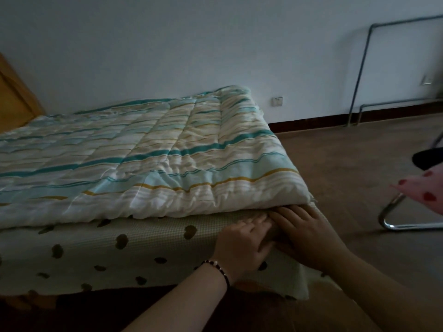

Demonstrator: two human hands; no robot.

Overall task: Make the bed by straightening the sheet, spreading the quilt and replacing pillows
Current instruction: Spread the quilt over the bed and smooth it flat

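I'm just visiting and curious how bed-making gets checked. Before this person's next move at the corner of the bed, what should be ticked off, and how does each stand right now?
1. Both hands on the corner: ok. The left hand and right hand lie on the spotted sheet.
2. Sheet smooth at the corner: not ok, a flap hangs loose below the hands.
3. Striped quilt spread flat: ok across the top; its far side cannot be judged.
4. Quilt covering the near edge: not ok, the sheet shows below it.
5. Pillows replaced: not ok; the pink cloth may be one.
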